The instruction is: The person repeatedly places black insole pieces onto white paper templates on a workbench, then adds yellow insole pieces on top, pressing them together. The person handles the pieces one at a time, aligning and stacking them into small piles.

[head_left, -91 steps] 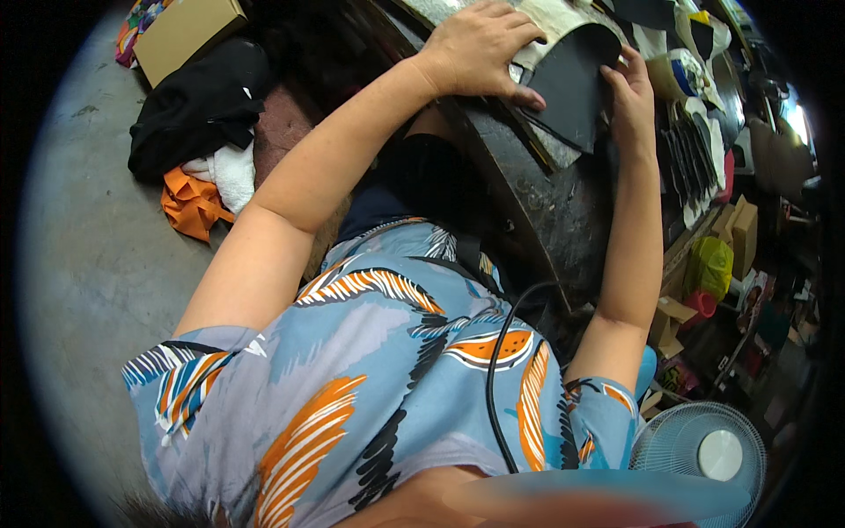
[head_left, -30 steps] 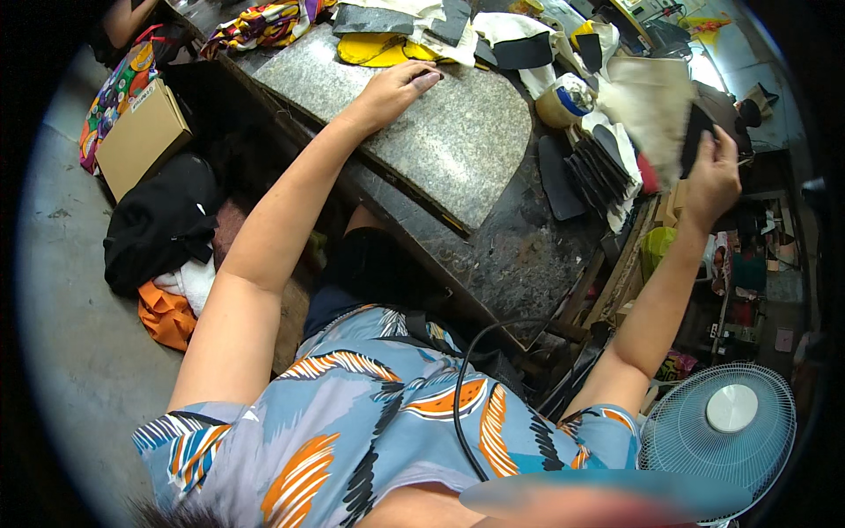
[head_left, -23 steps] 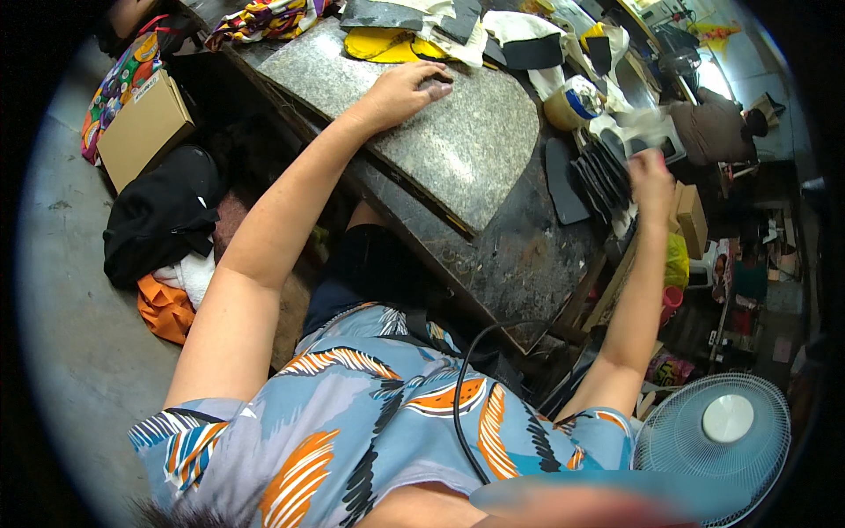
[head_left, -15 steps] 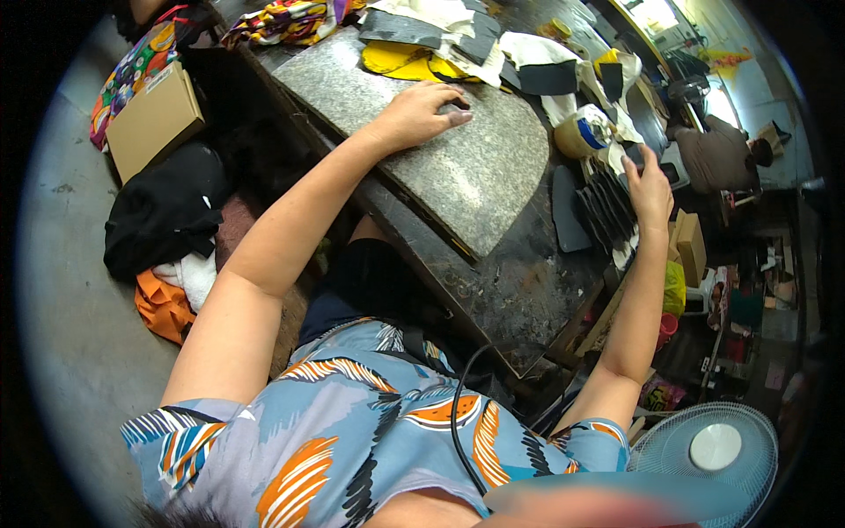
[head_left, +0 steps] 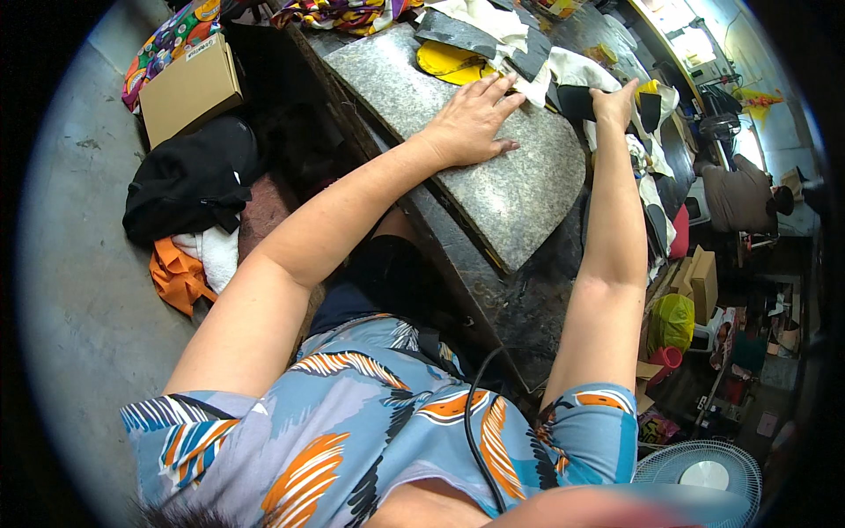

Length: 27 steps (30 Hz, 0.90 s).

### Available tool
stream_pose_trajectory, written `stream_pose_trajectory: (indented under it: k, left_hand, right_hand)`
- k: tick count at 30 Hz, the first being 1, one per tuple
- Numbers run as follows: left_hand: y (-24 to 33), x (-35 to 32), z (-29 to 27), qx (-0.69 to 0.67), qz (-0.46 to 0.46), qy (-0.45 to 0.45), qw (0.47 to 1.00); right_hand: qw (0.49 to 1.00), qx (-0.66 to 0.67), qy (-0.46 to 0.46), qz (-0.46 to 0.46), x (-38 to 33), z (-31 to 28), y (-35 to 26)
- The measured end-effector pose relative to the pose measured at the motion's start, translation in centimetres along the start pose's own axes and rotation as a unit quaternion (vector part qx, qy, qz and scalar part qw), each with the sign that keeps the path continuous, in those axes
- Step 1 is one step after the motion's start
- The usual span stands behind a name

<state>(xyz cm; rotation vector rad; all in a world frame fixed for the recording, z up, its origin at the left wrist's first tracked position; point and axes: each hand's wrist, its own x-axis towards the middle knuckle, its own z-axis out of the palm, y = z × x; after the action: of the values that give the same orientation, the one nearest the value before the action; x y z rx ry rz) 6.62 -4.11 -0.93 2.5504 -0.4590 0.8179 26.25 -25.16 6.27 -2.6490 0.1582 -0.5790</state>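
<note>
A closed brown cardboard box (head_left: 189, 88) is sitting on the floor, its contents hidden. The left hand (head_left: 471, 119) is lying flat, fingers spread wide, on the speckled grey stone slab (head_left: 519, 189). The right hand (head_left: 613, 104) is stretching out with fingers curling onto a dark, flat leather piece (head_left: 576, 101) just beyond the slab's far edge, beside pale cloth scraps (head_left: 572, 66).

Right hand (head_left: 613, 101): fingertips hidden over a dark piece (head_left: 576, 101), grip unreadable. Yellow piece (head_left: 444, 62): partly covered by grey sheet (head_left: 453, 33). Fan (head_left: 704, 471): cut by lower edge. Far shelf items: too small to identify.
</note>
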Motion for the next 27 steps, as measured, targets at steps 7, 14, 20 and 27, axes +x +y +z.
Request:
stream_pose_trajectory:
  k: [7, 14, 20, 27]
  left_hand:
    - [-0.5, 3.8, 1.4, 0.109, 0.003, -0.015, 0.994]
    - [-3.7, 8.5, 6.2, 0.199, -0.023, -0.183, 0.962]
    - [-5.3, 9.3, 6.4, -0.276, -0.121, 0.096, 0.948]
    - [-2.5, 1.3, -2.8, -0.279, -0.088, 0.118, 0.949]
  right_hand:
    - [0.966, 0.141, 0.061, -0.208, -4.5, -1.6, 1.1]
    - [0.911, 0.381, 0.049, -0.147, -6.1, -11.4, 1.1]
    - [0.968, -0.033, -0.076, -0.235, -17.8, -13.7, -0.7]
    - [0.908, 0.109, -0.245, -0.323, -23.6, -13.6, 0.9]
